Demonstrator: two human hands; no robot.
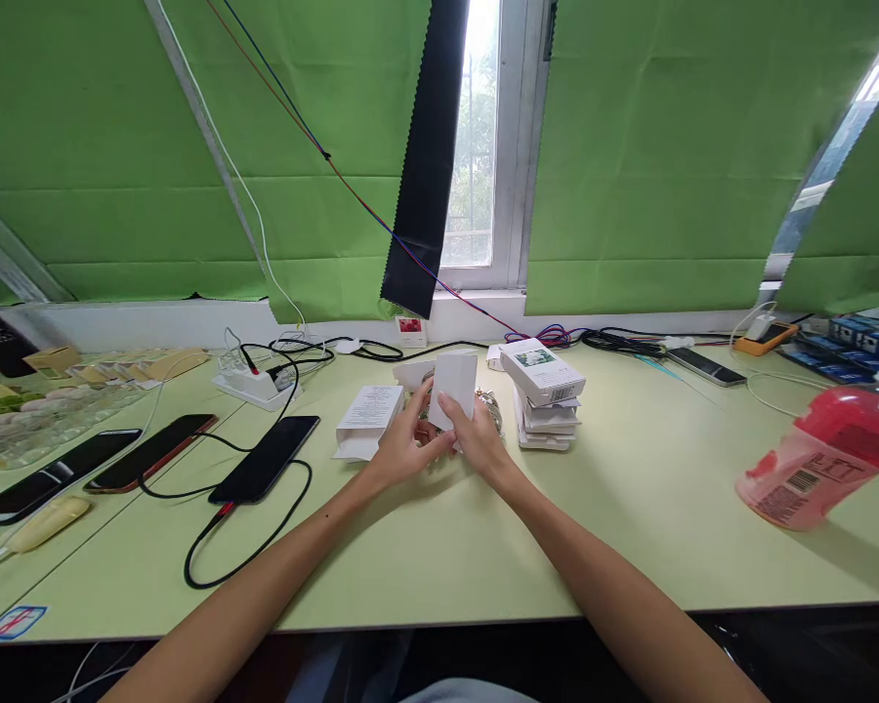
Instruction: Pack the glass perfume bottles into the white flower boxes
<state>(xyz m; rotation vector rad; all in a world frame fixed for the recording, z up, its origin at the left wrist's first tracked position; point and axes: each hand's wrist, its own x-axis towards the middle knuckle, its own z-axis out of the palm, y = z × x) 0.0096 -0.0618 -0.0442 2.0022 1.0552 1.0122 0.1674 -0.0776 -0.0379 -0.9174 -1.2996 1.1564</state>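
Observation:
A plain white card-like piece (455, 376) stands upright between my hands at the middle of the table. My left hand (404, 441) curls its fingers along the left edge of this piece, and my right hand (478, 437) presses its thumb on the front. Just behind, a shiny silvery thing (490, 402) shows in part; its kind is hidden. A white box with printed text (372, 408) lies open-ended to the left of my left hand. Right of my right hand rises a stack of small white boxes (546, 430), topped by a box with a picture and barcode (542, 369).
Phones with cables (265, 459) lie on the left, near a white power strip (253, 384) and an egg tray (51, 415). A red drink bottle (824, 454) stands at the right. Cables (615, 340) run along the wall, where another phone (705, 366) lies.

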